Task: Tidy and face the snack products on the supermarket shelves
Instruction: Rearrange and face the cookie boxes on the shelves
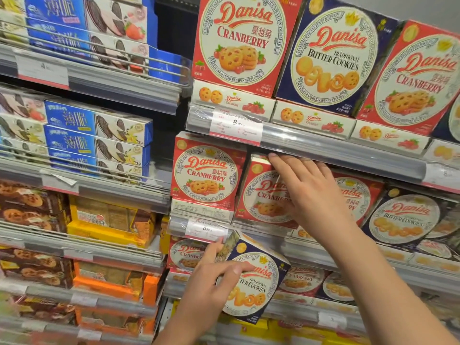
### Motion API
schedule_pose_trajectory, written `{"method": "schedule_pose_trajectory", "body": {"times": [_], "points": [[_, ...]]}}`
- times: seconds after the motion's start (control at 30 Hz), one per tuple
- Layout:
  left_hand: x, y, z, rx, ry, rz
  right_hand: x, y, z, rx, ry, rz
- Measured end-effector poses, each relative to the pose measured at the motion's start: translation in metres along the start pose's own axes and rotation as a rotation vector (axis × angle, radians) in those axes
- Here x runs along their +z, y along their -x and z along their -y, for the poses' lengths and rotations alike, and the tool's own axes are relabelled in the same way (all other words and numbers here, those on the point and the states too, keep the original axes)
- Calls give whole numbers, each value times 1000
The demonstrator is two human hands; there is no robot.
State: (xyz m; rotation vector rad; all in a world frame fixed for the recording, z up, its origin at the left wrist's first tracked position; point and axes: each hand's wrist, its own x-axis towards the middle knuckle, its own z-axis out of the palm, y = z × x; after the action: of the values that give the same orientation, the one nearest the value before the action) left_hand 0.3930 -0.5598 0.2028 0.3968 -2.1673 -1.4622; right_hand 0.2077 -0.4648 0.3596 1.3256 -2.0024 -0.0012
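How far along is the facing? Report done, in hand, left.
Done: top-row boxes face front. In hand: left hand holds a navy butter cookie box off the shelf; right hand touches a tilted cranberry box. Left: straighten it, shelve the navy box.

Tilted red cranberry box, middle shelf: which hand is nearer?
Right. The right hand lies on the tilted red cranberry box, its fingers at the top corner. The left hand is one shelf lower, gripping the navy butter cookies box.
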Motion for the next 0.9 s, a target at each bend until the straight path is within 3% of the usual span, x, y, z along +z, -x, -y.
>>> {"method": "schedule_pose_trajectory", "body": {"times": [0.37, 0.7, 0.9], "points": [[8, 2, 0, -9, 6, -29, 11, -18, 1, 77, -26, 54], [10, -1, -2, -15, 84, -63, 6, -13, -3, 39, -59, 56], [21, -2, 2, -14, 259, -101, 4, 6, -13, 13, -62, -85]]}}
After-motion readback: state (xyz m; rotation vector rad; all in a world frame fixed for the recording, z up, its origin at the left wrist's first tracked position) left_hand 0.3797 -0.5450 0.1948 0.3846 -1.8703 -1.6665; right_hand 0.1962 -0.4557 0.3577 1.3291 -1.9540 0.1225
